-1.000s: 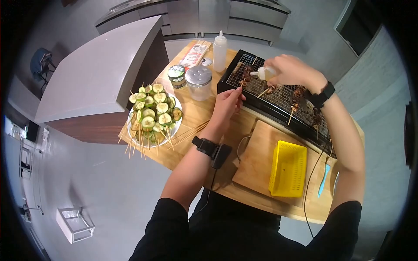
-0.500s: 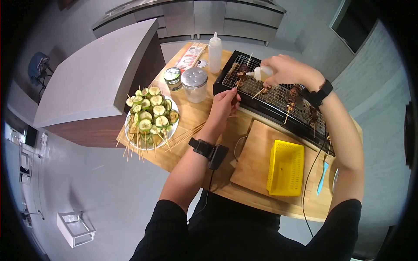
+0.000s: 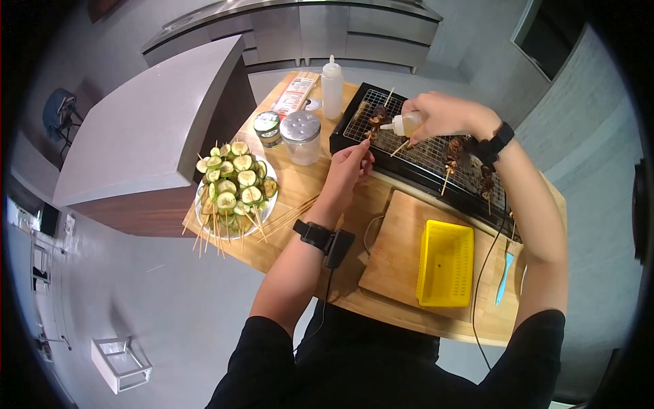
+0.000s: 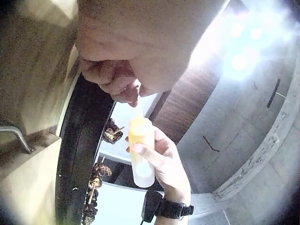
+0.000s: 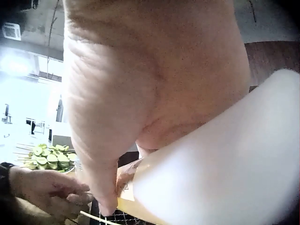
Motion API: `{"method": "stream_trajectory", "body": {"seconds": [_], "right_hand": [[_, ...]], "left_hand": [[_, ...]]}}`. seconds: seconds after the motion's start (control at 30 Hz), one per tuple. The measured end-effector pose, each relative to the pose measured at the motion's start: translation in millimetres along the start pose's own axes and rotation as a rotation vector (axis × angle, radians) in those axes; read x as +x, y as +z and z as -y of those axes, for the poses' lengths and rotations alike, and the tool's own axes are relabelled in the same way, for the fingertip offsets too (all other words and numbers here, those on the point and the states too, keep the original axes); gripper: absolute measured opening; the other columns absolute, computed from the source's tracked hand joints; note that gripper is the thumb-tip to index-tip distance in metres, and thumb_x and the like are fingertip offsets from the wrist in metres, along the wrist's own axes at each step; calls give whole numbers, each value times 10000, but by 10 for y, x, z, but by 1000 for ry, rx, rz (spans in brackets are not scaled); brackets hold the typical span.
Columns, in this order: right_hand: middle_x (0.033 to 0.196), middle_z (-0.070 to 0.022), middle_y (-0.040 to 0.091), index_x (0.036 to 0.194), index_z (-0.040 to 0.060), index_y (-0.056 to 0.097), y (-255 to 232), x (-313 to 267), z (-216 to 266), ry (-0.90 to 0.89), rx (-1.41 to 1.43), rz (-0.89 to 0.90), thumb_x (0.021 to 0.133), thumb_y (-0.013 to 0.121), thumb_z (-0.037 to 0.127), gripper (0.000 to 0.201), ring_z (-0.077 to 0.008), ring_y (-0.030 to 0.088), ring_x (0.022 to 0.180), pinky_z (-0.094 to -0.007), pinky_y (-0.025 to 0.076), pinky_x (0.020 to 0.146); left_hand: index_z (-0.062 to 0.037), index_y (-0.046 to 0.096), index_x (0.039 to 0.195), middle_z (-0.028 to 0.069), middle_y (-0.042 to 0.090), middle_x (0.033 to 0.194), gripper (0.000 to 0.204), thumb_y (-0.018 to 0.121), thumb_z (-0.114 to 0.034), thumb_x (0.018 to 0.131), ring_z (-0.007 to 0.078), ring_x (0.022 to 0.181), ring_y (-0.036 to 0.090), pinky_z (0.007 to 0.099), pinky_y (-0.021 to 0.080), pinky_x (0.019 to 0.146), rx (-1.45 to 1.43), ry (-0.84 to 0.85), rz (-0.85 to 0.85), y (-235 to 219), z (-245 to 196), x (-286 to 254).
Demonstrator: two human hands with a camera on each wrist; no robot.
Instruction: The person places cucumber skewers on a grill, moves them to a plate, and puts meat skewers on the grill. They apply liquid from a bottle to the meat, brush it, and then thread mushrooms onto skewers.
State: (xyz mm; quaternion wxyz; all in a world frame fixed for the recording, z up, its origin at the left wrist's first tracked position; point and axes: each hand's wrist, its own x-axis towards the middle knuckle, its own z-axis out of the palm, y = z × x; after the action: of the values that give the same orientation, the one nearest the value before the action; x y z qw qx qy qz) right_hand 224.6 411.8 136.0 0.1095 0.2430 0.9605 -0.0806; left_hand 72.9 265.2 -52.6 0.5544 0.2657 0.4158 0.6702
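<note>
On the left end of the black wire-topped grill (image 3: 428, 157) lies a skewer of browned meat (image 3: 377, 118). My left hand (image 3: 349, 170) pinches the near end of its stick between thumb and fingertips. Above the mesh, my right hand (image 3: 451, 114) grips a squeeze bottle (image 3: 410, 124) of yellowish liquid. The bottle tilts, its nozzle pointing left close over the meat. In the left wrist view the same bottle (image 4: 141, 157) shows with fingers wrapped round it. More meat skewers (image 3: 452, 155) lie along the grill to the right.
A plate of skewered zucchini slices (image 3: 235, 178) stands at the table's left, loose sticks (image 3: 289, 217) beside it. Behind are a shaker jar (image 3: 300, 140), a green-labelled jar (image 3: 268, 128) and a clear squeeze bottle (image 3: 332, 92). In front sit a cutting board (image 3: 392, 252), yellow basket (image 3: 446, 262) and blue brush (image 3: 504, 279).
The head view has shifted slightly, so the table sits a little further left and lower. Both hands keep their hold; the bottle nozzle stays close to the left skewer.
</note>
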Motion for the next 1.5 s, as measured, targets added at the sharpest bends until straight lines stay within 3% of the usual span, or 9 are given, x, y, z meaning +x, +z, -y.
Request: {"method": "stream_trajectory", "body": {"seconds": [0.17, 0.37, 0.47, 0.57, 0.67, 0.77, 0.97, 1.17, 1.5], "right_hand": [[992, -205, 737, 1145, 38, 698, -12, -43, -266, 35, -124, -228, 768, 842, 275, 468, -377, 696, 984, -440, 543, 844], [1005, -217, 738, 1163, 27, 687, -70, -342, -573, 76, -73, -256, 791, 828, 265, 464, -391, 694, 964, -452, 537, 835], [963, -208, 741, 1162, 24, 685, -64, -564, -560, 96, -62, -245, 798, 827, 260, 456, -380, 701, 922, -445, 534, 812], [927, -200, 742, 1149, 20, 683, -23, -796, -537, 112, -23, -230, 803, 825, 249, 438, -368, 707, 888, -438, 533, 790], [933, -212, 742, 1129, 18, 696, 22, -937, -497, 119, 44, -201, 795, 819, 279, 442, -390, 709, 920, -454, 544, 812], [949, -214, 744, 1105, 18, 710, 66, -1043, -440, 101, 12, -193, 787, 817, 294, 434, -400, 710, 948, -458, 554, 828], [945, -207, 736, 1103, 14, 693, 158, -1083, -358, 25, -21, -170, 778, 840, 292, 452, -395, 706, 932, -457, 545, 804], [934, -204, 739, 1101, 29, 705, 185, -998, -358, 43, -31, -80, 750, 853, 313, 476, -393, 709, 919, -457, 547, 805], [961, -213, 746, 1091, 38, 727, 234, -674, -760, 173, -223, -214, 741, 842, 296, 450, -392, 710, 974, -468, 560, 856]], "left_hand": [[-73, 677, 801, -65, 521, 612, 453, 653, -475, 1009, 25, 512, 418, 201, 272, 483, 99, -151, 32, -5, -96, -59], [-70, 721, 846, -76, 518, 614, 462, 653, -498, 1004, 21, 496, 385, 197, 254, 475, 242, -290, 216, 39, -71, -97], [-62, 727, 913, -74, 513, 627, 450, 631, -487, 1021, 20, 509, 396, 197, 249, 470, 310, -282, 269, 106, -99, -149], [-53, 710, 995, -72, 509, 647, 427, 600, -462, 1046, 19, 519, 396, 199, 247, 462, 180, -238, 334, 138, -52, -128], [-69, 684, 1035, -66, 525, 679, 454, 525, -493, 1071, 25, 500, 377, 194, 235, 445, 60, -302, 223, 259, 38, -72], [-59, 677, 1028, -37, 535, 659, 452, 507, -474, 1082, 36, 508, 384, 195, 247, 447, -59, -356, 235, 325, 36, -67], [-65, 672, 958, -18, 550, 652, 372, 494, -367, 1082, 48, 475, 343, 191, 249, 429, -260, -351, 174, 434, 153, 10], [-44, 683, 906, -22, 523, 636, 371, 484, -307, 1077, 45, 473, 317, 208, 218, 437, 45, -228, 269, 622, 132, -132], [-28, 699, 918, -35, 519, 646, 410, 492, -333, 1097, 29, 479, 334, 208, 205, 439, 115, -144, 271, 593, 188, -133]]}}
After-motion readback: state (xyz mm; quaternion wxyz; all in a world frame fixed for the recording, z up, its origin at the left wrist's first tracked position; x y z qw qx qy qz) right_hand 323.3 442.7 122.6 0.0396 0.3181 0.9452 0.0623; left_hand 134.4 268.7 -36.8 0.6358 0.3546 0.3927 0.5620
